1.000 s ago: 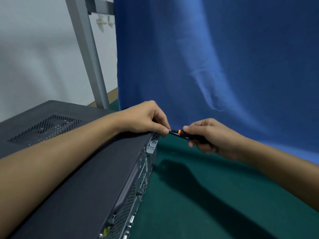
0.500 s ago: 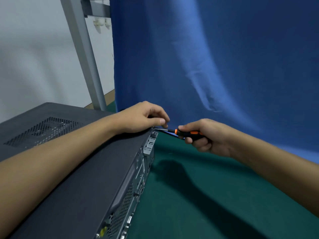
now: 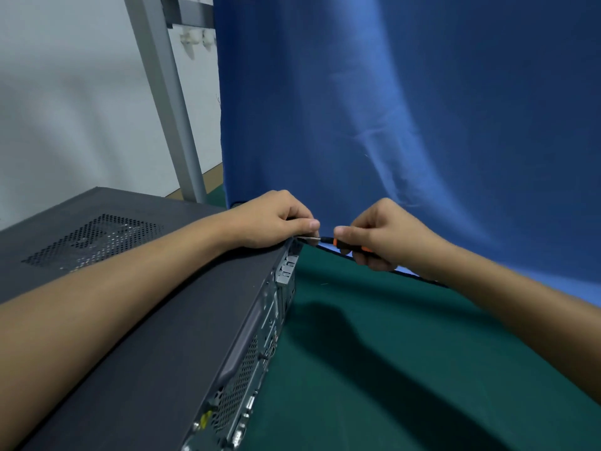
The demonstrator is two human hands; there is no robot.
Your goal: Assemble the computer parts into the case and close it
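A dark grey computer case [image 3: 136, 320] lies flat on the green mat, its cover panel on top and its rear ports facing right. My left hand [image 3: 276, 219] rests on the case's far right corner, its curled fingertips close over the shaft of a screwdriver [image 3: 322, 239]. My right hand [image 3: 380, 236] grips the screwdriver's black and orange handle. The tip points left at the top rear edge of the case and is hidden under my left fingers.
A green mat [image 3: 374, 369] covers the table to the right of the case. A blue cloth [image 3: 406, 109] hangs behind it. A grey metal post [image 3: 166, 102] rises behind the case, in front of a white wall.
My right hand has turned on the handle and drawn closer to my left hand. The screwdriver's shaft now lies nearly level at the case's corner.
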